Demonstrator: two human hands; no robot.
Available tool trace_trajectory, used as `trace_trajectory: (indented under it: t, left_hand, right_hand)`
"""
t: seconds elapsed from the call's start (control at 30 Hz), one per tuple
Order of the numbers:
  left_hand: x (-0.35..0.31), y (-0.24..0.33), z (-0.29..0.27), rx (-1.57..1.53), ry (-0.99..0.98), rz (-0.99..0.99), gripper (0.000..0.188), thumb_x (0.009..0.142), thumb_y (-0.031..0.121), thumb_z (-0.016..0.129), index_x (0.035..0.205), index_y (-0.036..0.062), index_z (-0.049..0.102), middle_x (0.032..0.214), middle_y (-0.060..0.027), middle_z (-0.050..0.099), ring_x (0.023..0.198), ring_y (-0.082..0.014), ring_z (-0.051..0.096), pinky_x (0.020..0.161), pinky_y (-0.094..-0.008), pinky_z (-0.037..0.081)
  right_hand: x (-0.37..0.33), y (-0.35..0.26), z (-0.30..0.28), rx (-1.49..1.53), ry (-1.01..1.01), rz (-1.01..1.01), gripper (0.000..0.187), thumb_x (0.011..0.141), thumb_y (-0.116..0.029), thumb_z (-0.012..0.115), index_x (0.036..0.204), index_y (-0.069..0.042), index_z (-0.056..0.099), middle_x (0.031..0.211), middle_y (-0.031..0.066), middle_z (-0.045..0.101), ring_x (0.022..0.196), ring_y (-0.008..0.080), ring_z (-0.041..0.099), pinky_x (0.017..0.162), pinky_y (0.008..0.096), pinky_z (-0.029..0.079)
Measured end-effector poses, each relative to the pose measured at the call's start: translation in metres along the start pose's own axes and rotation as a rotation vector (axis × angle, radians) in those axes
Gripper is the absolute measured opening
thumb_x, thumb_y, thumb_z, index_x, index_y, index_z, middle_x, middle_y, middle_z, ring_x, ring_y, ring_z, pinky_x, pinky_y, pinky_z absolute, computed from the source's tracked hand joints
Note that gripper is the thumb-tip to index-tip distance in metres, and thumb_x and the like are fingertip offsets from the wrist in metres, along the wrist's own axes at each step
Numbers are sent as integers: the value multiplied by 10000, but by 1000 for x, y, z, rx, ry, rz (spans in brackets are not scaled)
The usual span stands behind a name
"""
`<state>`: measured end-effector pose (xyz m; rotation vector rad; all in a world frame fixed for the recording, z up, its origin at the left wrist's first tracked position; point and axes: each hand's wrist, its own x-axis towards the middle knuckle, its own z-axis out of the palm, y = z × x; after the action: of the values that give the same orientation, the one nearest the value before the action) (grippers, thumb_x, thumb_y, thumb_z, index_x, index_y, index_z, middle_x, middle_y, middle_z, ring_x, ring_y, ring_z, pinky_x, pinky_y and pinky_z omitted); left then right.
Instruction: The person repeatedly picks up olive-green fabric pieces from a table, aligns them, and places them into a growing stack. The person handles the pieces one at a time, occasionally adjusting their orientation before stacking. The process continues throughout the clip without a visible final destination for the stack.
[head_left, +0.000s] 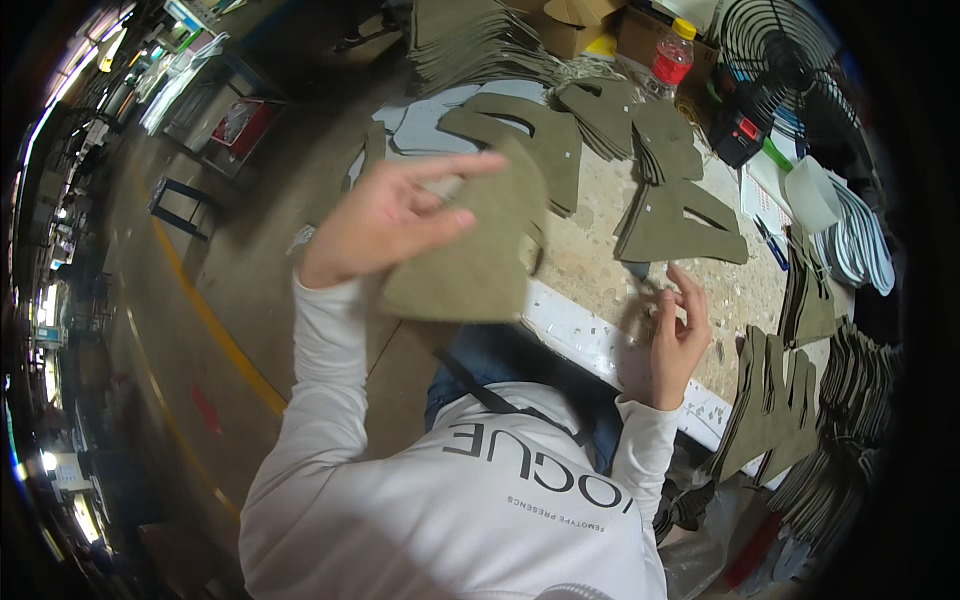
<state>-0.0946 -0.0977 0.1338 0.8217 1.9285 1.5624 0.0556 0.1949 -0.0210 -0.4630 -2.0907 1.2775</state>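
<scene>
My left hand (385,220) is raised left of the table edge and grips an olive-green cut fabric piece (470,265). The piece is blurred, and part of it lies behind my fingers. Over the table's near edge hovers my right hand (682,335), fingers loosely bent and apart, with nothing visible in it. Just beyond it lies a small stack of olive pieces (680,222) with a slot cut in them. More olive pieces (590,120) lie fanned out farther back, some on light blue-grey pieces (425,122).
A speckled worn table (585,265) carries blue-handled snips (772,245), a red-labelled bottle with a yellow cap (673,58) and a white cup (810,185). A black fan (785,55) stands at the back right. Piled olive pieces (770,400) sit at the right edge.
</scene>
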Motion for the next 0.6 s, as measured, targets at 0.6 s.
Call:
trace_trajectory:
  t: [0.6]
  left_hand:
    - [-37, -176, -28, -184, 1361, -18, 735, 880, 35, 700, 1509, 0, 320, 1425, -164, 460, 1089, -204, 588, 857, -345, 527]
  right_hand:
    - [-8, 16, 5, -31, -19, -33, 268, 936, -22, 558, 1158, -61, 704, 1085, 53, 659, 790, 90, 590, 604, 208, 437]
